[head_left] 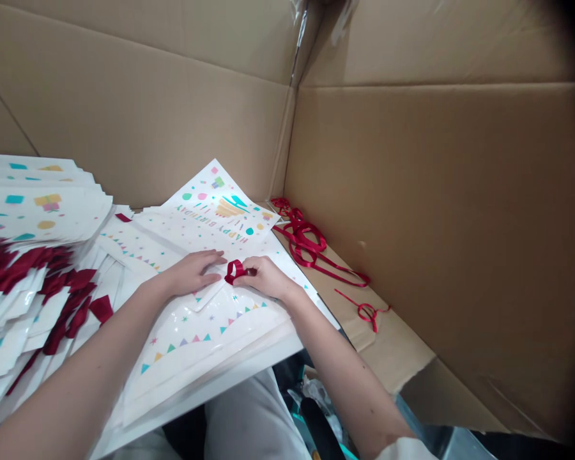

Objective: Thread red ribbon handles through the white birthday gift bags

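My right hand pinches a short dark red ribbon, which curls up in a loop to the left of its fingers. Beside it, my left hand lies with fingers stretched out on a white printed sheet, thumb apart, holding nothing. Under both hands is a stack of glossy white printed sheets or bags with coloured bunting and stars; I cannot tell which. A top piece reading "HAPPY BIRTHDAY" points away from me towards the corner.
A pile of similar white pieces with dark red ribbons lies at the left. Loose red ribbon trails along the right on cardboard, with a smaller tangle nearer. Tall cardboard walls enclose the back and right.
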{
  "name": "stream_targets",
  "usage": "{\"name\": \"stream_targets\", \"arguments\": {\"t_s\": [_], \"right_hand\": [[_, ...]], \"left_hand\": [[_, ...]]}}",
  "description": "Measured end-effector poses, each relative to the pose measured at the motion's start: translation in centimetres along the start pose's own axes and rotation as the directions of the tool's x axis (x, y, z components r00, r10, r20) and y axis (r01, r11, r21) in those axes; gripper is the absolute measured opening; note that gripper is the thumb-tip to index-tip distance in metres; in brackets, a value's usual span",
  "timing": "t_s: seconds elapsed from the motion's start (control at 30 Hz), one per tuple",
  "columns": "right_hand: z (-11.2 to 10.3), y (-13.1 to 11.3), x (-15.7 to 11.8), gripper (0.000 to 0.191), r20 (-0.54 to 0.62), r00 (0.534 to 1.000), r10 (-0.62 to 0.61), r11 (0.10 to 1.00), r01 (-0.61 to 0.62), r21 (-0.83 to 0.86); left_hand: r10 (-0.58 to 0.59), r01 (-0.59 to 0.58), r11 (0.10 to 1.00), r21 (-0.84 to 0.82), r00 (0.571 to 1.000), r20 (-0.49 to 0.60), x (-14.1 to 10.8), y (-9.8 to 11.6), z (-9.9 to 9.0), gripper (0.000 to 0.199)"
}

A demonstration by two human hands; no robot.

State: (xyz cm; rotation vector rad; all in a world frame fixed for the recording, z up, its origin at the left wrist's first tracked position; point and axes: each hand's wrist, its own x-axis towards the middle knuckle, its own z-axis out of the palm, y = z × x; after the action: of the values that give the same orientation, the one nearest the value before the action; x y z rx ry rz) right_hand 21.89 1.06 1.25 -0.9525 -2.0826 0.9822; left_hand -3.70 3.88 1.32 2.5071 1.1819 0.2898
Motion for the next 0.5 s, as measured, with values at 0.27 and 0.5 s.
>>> {"name": "stream_targets", "arguments": {"t_s": [0.27, 0.5], "right_hand": [[-0.8, 0.4, -0.5, 0.023, 0.094, 0.993, 0.074, 0.966, -0.094, 0.239], [-1.7, 0.2, -0.7, 0.017, 0.076, 0.995, 0.071, 0.981, -0.083, 0.173]], "left_hand": [[-0.002, 0.002, 1.000, -0.021, 1.000, 0.016, 0.1, 0.4, 0.0, 0.062], [-0.008, 0.009, 0.999, -0.037, 1.000, 0.009, 0.1, 0.0, 0.1, 0.063]]}}
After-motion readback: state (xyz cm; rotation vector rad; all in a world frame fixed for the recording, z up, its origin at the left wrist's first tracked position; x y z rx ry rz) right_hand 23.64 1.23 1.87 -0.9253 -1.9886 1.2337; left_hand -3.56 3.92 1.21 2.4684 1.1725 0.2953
